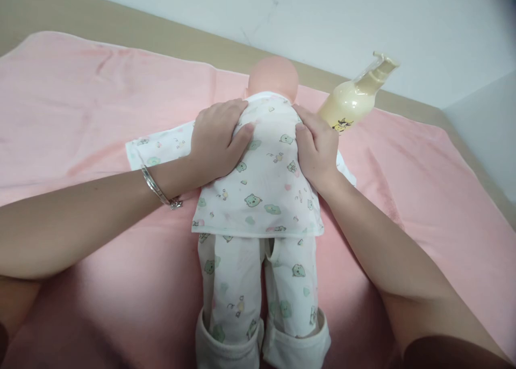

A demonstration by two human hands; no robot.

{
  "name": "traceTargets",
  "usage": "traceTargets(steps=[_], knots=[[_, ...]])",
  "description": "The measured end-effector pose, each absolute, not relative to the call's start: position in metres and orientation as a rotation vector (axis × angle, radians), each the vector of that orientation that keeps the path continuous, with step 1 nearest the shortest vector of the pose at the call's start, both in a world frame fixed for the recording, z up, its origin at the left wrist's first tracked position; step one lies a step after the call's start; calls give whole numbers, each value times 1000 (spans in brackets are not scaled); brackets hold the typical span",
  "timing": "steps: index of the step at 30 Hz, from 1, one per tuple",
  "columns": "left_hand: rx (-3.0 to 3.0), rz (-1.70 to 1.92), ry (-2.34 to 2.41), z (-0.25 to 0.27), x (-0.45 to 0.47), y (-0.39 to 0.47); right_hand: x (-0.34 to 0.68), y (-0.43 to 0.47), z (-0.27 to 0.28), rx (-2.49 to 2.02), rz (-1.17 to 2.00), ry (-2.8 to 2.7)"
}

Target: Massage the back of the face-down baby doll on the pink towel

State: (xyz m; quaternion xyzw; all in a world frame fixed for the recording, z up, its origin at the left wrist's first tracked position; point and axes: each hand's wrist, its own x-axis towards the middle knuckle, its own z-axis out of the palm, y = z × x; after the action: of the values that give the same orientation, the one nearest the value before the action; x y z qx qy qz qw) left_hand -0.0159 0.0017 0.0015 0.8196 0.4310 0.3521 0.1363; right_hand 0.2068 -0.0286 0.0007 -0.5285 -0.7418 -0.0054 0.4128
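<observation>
A baby doll [252, 164] in a white top printed with green animals lies stretched out, its bald head [274, 76] away from me. No facial features show on it, and the back of the top is uppermost. My left hand [220, 135] rests on the left shoulder, fingers extended and thumb spread onto the back. On the other shoulder lies my right hand [318, 146], its thumb apart and its fingers over the shoulder's edge. Matching trousers [237, 283] with turned-up cuffs cover the legs. One sleeve [159, 143] spreads out to the left; the right sleeve is mostly hidden.
A cream pump bottle [352, 100] with a cow picture stands just beyond my right hand. Beneath everything is a pink blanket [80, 105] with some creases. Behind it run a beige surface edge [161, 22] and a white wall [322, 25].
</observation>
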Motion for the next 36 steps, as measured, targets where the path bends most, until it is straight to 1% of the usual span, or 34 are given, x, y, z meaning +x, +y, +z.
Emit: traceTargets(steps=[36], knots=[[2327,1025,1276,3,-14,0,203,-31,4,-1370,-13,-1816]])
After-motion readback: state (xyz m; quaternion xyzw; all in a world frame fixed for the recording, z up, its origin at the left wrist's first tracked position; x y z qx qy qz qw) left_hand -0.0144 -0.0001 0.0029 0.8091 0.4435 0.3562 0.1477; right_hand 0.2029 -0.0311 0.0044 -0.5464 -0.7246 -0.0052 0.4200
